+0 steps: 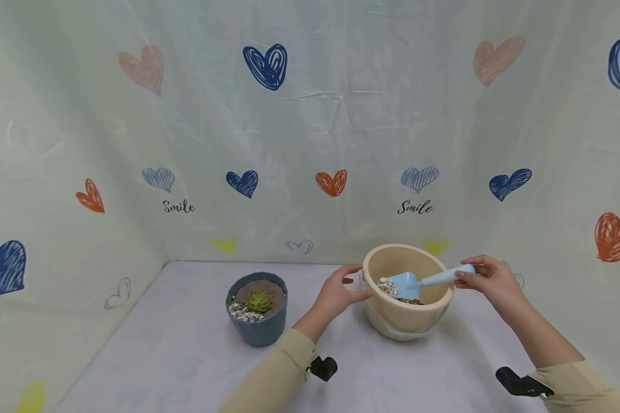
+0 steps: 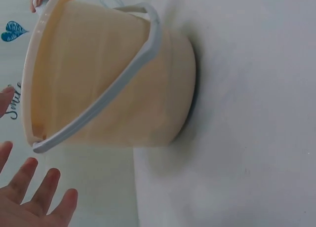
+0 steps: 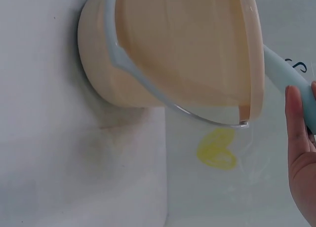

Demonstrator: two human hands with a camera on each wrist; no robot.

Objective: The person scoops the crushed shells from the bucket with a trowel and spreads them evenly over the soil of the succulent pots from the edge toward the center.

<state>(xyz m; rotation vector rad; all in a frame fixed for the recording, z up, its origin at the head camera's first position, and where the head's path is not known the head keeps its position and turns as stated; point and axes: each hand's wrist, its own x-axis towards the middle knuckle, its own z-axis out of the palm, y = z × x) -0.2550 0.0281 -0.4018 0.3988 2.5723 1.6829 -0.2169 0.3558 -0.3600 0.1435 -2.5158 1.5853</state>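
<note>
A cream bucket [image 1: 384, 316] with a grey bail handle [image 2: 118, 81] stands upright on the table, holding pale pebbles [image 1: 387, 285] and darker bits. My right hand [image 1: 496, 284] pinches the end of a light-blue hand shovel [image 1: 441, 277] between thumb and fingers. The shovel slants over the right rim, its scoop down inside the bucket beside the pebbles; the right wrist view catches only part of its handle [image 3: 282, 68]. At the bucket's left rim is my left hand [image 1: 334, 295]. In the left wrist view its fingers [image 2: 44, 192] are spread beside the rim.
Left of the bucket sits a blue-grey pot [image 1: 260, 332] with a green succulent [image 1: 259, 301], brown soil and white pebbles. The white table [image 1: 186, 344] meets a hanging curtain [image 1: 310, 132] printed with hearts at the back and sides.
</note>
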